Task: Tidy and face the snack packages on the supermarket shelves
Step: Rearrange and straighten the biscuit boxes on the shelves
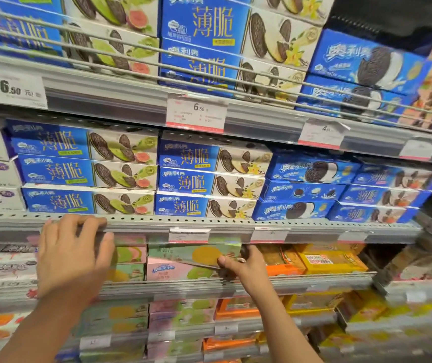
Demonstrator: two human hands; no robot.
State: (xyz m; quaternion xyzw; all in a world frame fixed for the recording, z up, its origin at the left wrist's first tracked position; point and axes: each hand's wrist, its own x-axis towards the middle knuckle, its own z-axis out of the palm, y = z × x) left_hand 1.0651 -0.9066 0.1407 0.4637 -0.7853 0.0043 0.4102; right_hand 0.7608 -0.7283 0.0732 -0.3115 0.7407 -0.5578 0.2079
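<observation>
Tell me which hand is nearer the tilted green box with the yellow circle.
Right. The right hand pinches the green box's lower right corner; the left hand is apart, at its left.

We see bright, even store light from above, with soft shadow under each shelf lip (209,224). The middle boxes (89,170) read sharp; lower rows and the right edge smear with motion blur, and shelf lines bow from wide-angle distortion.
</observation>
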